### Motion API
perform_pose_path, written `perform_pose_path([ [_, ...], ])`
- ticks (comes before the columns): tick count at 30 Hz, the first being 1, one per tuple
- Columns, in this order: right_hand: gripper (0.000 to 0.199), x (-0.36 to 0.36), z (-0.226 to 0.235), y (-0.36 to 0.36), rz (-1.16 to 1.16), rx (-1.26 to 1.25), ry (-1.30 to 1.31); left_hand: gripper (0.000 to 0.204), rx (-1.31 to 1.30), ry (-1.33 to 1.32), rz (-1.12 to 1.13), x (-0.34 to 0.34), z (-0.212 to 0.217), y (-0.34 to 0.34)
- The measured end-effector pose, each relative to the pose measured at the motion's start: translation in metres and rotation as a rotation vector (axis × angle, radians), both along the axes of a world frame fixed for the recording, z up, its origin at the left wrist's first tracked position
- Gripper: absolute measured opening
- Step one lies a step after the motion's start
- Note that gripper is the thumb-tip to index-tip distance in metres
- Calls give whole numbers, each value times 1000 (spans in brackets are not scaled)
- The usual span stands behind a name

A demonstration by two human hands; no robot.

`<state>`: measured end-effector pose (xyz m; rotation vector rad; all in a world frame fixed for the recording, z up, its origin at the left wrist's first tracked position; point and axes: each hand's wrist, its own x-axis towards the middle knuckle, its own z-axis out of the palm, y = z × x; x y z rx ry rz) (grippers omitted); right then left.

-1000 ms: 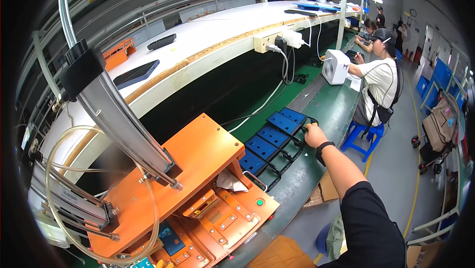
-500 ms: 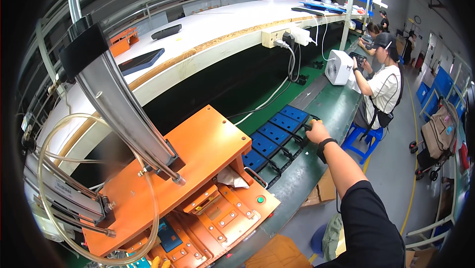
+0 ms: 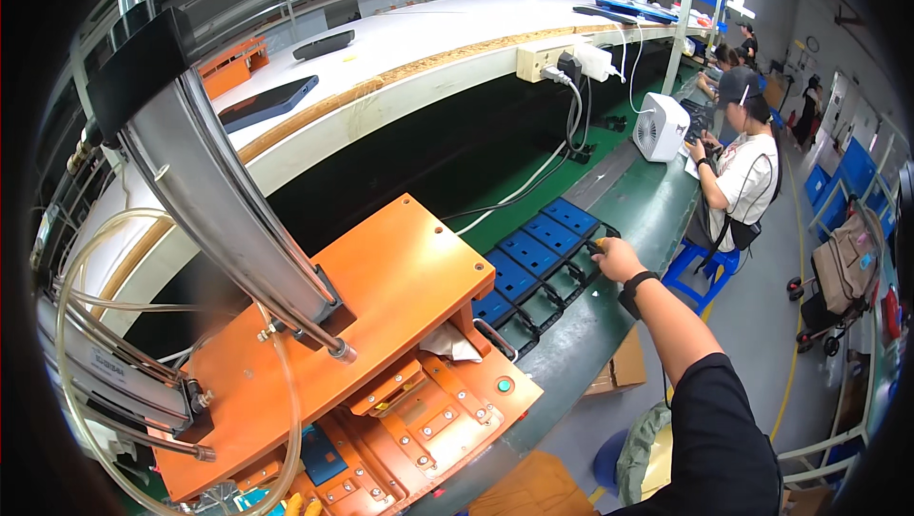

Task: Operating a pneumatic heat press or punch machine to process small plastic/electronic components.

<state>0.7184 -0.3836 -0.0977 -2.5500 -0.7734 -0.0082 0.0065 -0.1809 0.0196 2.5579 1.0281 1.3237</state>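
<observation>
My right hand [image 3: 621, 261], with a black band at the wrist, reaches to the far end of a row of blue panels with black frames [image 3: 526, 251] lying on the green bench. Its fingers are closed on the black frame at the row's right edge, and a bit of yellow shows at the fingertips. Of my left hand [image 3: 303, 506] only yellow-covered fingertips show at the lower edge, by the front of the orange press [image 3: 400, 259]. Whether they hold anything is hidden. A dark blue plate [image 3: 324, 454] lies in the press bed near them.
A metal cylinder [image 3: 224, 183] with clear hoses rises from the press; a green button [image 3: 504, 385] sits at its front corner. A white fan [image 3: 660, 128] stands farther along the bench. Beyond it a co-worker [image 3: 747, 164] sits on a blue stool [image 3: 700, 278]. A cardboard box [image 3: 619, 368] stands below.
The view has shifted slightly. My right hand stays at the far end of the blue panels. The seated co-worker has lowered the dark object in their hands.
</observation>
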Motion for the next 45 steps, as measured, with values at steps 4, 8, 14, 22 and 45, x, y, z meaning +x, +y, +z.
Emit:
perform_pose_path([
  [4,38,1,9,5,44,-83,49,32,8,-36,-1,-8,-10,1],
  [8,58,-22,25,11,-36,-130,-66,42,-35,-94,30,-14,-19,3],
  [14,48,-22,23,18,-68,-185,-27,47,6,-83,-39,-17,-21,5],
  [22,28,-9,12,14,96,-155,-12,40,-18,-123,-30,-22,-29,5],
  [45,33,-175,148,287,1060,442,144,39,-116,-154,-34,-12,-17,6],
])
